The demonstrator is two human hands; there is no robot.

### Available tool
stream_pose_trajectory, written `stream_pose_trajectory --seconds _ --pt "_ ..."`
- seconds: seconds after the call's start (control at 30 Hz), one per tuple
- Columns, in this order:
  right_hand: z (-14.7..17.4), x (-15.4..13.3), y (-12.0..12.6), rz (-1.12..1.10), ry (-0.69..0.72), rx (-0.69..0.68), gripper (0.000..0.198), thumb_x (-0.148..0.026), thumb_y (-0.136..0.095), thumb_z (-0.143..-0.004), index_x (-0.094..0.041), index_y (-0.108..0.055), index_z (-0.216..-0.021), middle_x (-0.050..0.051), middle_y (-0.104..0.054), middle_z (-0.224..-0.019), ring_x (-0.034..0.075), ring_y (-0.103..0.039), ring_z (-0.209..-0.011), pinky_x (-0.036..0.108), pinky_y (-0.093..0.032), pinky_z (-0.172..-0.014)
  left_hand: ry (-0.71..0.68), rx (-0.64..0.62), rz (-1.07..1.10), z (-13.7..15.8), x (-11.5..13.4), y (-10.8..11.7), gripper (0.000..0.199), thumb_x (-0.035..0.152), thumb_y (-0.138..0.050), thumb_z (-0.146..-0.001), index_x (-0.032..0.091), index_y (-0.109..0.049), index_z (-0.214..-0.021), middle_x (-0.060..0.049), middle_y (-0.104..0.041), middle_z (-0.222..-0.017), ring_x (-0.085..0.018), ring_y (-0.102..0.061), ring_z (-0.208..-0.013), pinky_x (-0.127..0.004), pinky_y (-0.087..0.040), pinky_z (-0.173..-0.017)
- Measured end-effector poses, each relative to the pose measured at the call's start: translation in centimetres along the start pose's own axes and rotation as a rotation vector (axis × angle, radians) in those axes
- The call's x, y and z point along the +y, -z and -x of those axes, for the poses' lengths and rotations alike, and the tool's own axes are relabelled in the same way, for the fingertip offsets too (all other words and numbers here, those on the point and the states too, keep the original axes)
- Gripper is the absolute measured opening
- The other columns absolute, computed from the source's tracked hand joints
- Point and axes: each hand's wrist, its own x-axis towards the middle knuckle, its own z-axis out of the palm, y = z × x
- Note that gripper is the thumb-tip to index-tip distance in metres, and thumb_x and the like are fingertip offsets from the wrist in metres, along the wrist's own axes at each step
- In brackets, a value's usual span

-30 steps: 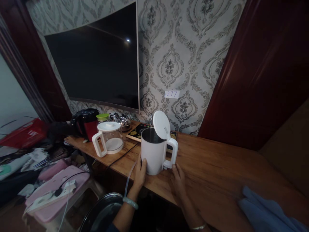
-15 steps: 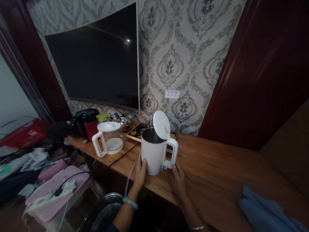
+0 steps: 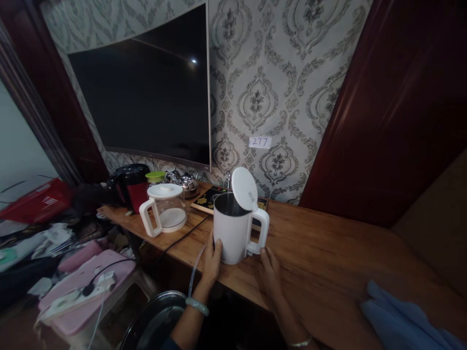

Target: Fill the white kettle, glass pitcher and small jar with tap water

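Observation:
A white electric kettle (image 3: 230, 236) stands upright on the wooden table, its round lid (image 3: 244, 188) tilted up and its handle on the right. My left hand (image 3: 212, 257) is against the kettle's lower left side, with the thumb on the front and the fingers partly hidden along the edge. Close to the bottom of the handle is my right hand (image 3: 269, 270), fingers stretched out, the tips at or touching the handle's lower end. Behind the kettle a thin metal spout (image 3: 229, 182) rises from a black and gold tea stove (image 3: 206, 198). The kettle's dark inside shows only in part.
A glass pot (image 3: 171, 209) with a white lid and handle stands to the left. Behind it are a red and black kettle (image 3: 136, 187) and shiny teapots (image 3: 188, 182). A blue cloth (image 3: 397, 316) lies at right. A pink stool (image 3: 80, 311) holds a power strip.

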Motion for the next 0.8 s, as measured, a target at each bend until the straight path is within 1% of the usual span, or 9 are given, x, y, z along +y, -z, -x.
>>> stream_pose_trajectory --seconds 0.07,0.2,0.3,0.47,0.63,0.8 --pt "0.09 -0.15 -0.02 -0.003 0.024 -0.012 0.063 -0.073 -0.062 -0.080 -0.018 -0.075 -0.109 0.013 -0.074 -0.116 0.034 -0.062 -0.118 0.046 -0.049 -0.098 0.002 0.004 -0.001 -0.02 -0.10 0.00 0.083 0.076 -0.047 -0.088 0.015 -0.054 -0.144 -0.017 -0.046 -0.158 -0.031 -0.037 -0.151 -0.046 -0.024 -0.127" --pt "0.11 -0.40 -0.01 -0.035 -0.006 -0.041 0.064 -0.073 -0.062 -0.081 -0.017 -0.074 -0.110 0.012 -0.076 -0.113 0.032 -0.064 -0.115 0.043 -0.050 -0.097 0.022 -0.001 -0.004 0.01 -0.09 0.03 0.085 0.077 -0.047 -0.088 0.014 -0.052 -0.145 -0.017 -0.045 -0.159 -0.030 -0.036 -0.152 -0.044 -0.024 -0.127" --pt "-0.03 -0.36 0.05 -0.042 -0.028 -0.037 0.065 -0.072 -0.064 -0.078 -0.017 -0.075 -0.109 0.012 -0.076 -0.114 0.031 -0.065 -0.113 0.043 -0.049 -0.098 0.025 -0.009 -0.004 0.07 0.04 0.08 0.087 0.078 -0.046 -0.087 0.014 -0.051 -0.146 -0.017 -0.044 -0.160 -0.030 -0.035 -0.152 -0.043 -0.024 -0.127" --pt "-0.34 -0.45 0.18 -0.059 -0.074 -0.037 0.065 -0.072 -0.069 -0.073 -0.017 -0.076 -0.107 0.014 -0.075 -0.117 0.034 -0.065 -0.117 0.044 -0.048 -0.101 0.010 -0.011 0.001 0.05 -0.11 0.10 0.085 0.077 -0.047 -0.088 0.014 -0.052 -0.145 -0.017 -0.044 -0.160 -0.030 -0.036 -0.152 -0.044 -0.023 -0.127" --pt "-0.48 -0.70 0.21 -0.049 -0.031 -0.063 0.061 -0.071 -0.066 -0.076 -0.017 -0.077 -0.102 0.013 -0.077 -0.109 0.033 -0.067 -0.111 0.044 -0.050 -0.097 0.015 0.005 0.002 -0.03 -0.47 -0.01 0.085 0.078 -0.047 -0.087 0.015 -0.053 -0.144 -0.018 -0.045 -0.159 -0.031 -0.034 -0.152 -0.047 -0.023 -0.127" --pt "-0.32 0.00 0.13 -0.039 0.030 -0.046 0.061 -0.070 -0.064 -0.080 -0.017 -0.076 -0.108 0.012 -0.077 -0.110 0.032 -0.065 -0.114 0.045 -0.050 -0.097 0.004 0.004 0.003 0.00 -0.44 0.01 0.082 0.076 -0.048 -0.088 0.016 -0.054 -0.143 -0.017 -0.046 -0.158 -0.031 -0.036 -0.152 -0.047 -0.024 -0.127"
